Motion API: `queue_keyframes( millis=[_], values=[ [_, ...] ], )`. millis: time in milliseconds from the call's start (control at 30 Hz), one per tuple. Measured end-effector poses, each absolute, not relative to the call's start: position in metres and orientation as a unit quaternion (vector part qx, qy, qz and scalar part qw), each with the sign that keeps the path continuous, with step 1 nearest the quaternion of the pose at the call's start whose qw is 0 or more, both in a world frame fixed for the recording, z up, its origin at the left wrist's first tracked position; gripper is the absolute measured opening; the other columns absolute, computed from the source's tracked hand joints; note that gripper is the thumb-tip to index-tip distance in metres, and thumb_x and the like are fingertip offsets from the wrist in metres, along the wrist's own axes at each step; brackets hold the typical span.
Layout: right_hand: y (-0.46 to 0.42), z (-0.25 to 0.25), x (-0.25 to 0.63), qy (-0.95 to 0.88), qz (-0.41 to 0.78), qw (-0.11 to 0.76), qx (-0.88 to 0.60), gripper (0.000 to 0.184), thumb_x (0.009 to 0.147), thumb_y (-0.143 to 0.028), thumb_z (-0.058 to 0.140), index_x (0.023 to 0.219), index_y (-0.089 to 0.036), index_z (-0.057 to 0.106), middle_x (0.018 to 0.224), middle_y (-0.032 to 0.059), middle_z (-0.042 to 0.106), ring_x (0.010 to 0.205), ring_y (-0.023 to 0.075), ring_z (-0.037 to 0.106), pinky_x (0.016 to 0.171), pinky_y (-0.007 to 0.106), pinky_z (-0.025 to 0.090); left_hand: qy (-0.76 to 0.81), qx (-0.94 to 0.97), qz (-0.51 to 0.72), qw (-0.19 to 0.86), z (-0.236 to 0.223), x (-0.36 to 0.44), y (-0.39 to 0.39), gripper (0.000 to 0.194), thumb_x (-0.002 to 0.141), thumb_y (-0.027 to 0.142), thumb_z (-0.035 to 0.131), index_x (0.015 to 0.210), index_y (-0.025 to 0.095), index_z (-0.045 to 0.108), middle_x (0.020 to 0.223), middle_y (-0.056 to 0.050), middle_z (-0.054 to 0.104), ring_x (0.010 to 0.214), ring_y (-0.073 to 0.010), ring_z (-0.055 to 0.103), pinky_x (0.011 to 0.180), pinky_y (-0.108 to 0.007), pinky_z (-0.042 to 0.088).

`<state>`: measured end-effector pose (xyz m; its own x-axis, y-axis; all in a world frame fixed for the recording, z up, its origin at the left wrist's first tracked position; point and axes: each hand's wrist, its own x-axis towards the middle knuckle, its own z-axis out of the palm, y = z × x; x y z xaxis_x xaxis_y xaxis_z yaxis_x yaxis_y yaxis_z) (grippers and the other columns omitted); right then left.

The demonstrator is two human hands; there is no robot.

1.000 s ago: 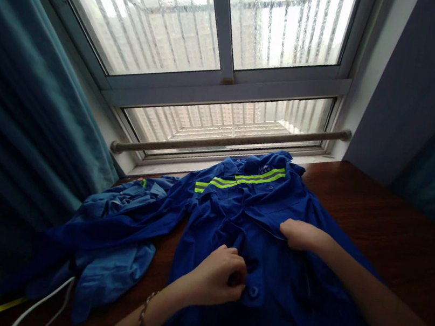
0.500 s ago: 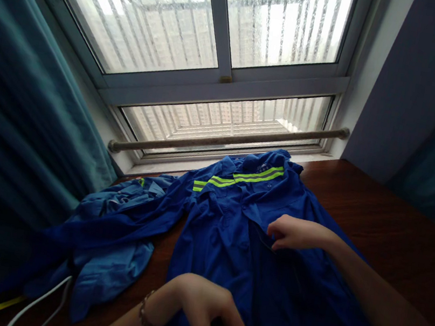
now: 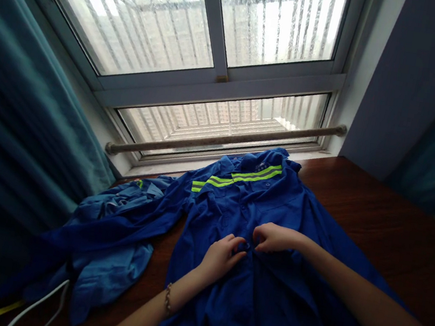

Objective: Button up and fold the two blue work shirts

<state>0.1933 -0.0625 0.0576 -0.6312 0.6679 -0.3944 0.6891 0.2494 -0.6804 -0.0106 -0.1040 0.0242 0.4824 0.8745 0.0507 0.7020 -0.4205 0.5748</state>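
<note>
A dark blue work jacket (image 3: 209,271) with yellow-green reflective stripes across the chest lies spread on the wooden table, collar toward the window. My left hand (image 3: 224,254), with a bracelet at the wrist, pinches the edge of the jacket's front opening near the middle. Close by on the right, my right hand (image 3: 274,238) pinches the opposite front edge, so the two edges nearly meet between my fingertips. Whether a button sits in either pinch is too small to tell. One sleeve (image 3: 118,224) stretches out to the left.
Under and behind that sleeve lies a lighter blue garment (image 3: 115,267). White hangers (image 3: 46,295) are at the lower left. The wooden table (image 3: 366,207) runs right to the wall. A metal rail (image 3: 224,141) crosses the window; a teal curtain (image 3: 26,102) hangs left.
My left hand has moved up and forward from the lower front to the jacket's opening. My right hand has shifted slightly left, drawing its front edge toward the other.
</note>
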Motion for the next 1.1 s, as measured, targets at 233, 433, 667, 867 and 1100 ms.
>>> queue_keyframes(
  millis=[233,433,667,867,1100],
  values=[
    [-0.066,0.028,0.174,0.817,-0.265,-0.1,0.502,0.056,0.05,-0.043,0.071,0.097,-0.018,0.052,0.089,0.0057,0.055,0.077,0.0195,0.053,0.061,0.025,0.038,0.514,0.833,0.149,0.144,0.02,-0.015,-0.087,0.032,0.073,0.047,0.053,0.099,0.029,0.055,0.072,0.003,0.052,0.06,-0.0113,0.049,0.052,-0.021,0.028],
    [-0.064,0.012,0.153,0.794,-0.162,-0.185,0.556,0.038,0.058,-0.046,0.065,0.083,-0.019,0.056,0.086,0.005,0.055,0.082,0.0202,0.05,0.064,0.026,0.035,0.521,0.825,0.109,0.188,0.033,-0.021,-0.05,0.027,0.067,0.038,0.06,0.09,0.025,0.059,0.066,0.004,0.054,0.059,-0.011,0.049,0.05,-0.02,0.026],
    [-0.046,0.0,0.162,0.757,-0.303,-0.26,0.517,0.019,0.059,-0.033,0.064,0.071,-0.018,0.064,0.072,0.0008,0.062,0.068,0.0148,0.054,0.058,0.023,0.035,0.505,0.8,0.183,0.266,0.016,-0.013,-0.051,0.013,0.061,0.013,0.055,0.073,0.017,0.056,0.062,0.004,0.053,0.058,-0.0091,0.048,0.051,-0.018,0.029],
    [-0.038,0.01,0.172,0.607,-0.588,-0.326,0.424,0.034,0.059,-0.037,0.065,0.079,-0.01,0.069,0.071,0.005,0.066,0.063,0.0159,0.056,0.061,0.027,0.041,0.498,0.708,0.314,0.389,0.004,-0.011,-0.064,0.015,0.058,0.012,0.057,0.071,0.015,0.052,0.059,0.005,0.05,0.052,-0.0075,0.046,0.048,-0.017,0.033],
    [-0.053,0.017,0.163,0.595,-0.632,-0.309,0.389,0.041,0.065,-0.042,0.059,0.092,-0.012,0.065,0.058,0.0001,0.059,0.049,0.0126,0.052,0.047,0.024,0.041,0.5,0.613,0.369,0.487,0.004,-0.009,-0.064,0.022,0.058,0.021,0.065,0.071,0.015,0.049,0.055,0.003,0.056,0.048,-0.0129,0.055,0.046,-0.022,0.041]
  ],
)
